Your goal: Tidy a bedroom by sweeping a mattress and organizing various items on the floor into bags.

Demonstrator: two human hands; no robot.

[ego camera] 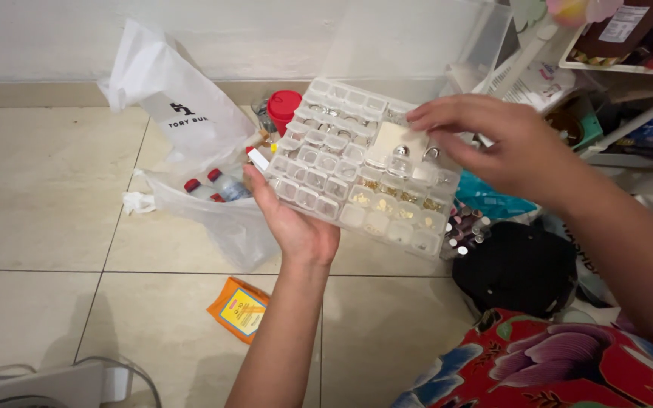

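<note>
Clear plastic compartment organiser (pixel 341 170), lid up, sits tilted above the tiled floor (pixel 54 219), pinched at its near edge by the left hand (pixel 292 227). Right hand (pixel 493 143) hovers over the middle cells, fingers loosely spread, holding nothing visible. Sorting seems underway; picking a small gold piece needs a fine pinch.

Orange-yellow flat packet (pixel 240 308) on floor tiles.

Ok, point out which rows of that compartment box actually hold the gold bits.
The two rows nearest the person in the clear compartment box: the gold bits lie there, right of the left hand. The far rows look mostly empty.
</note>
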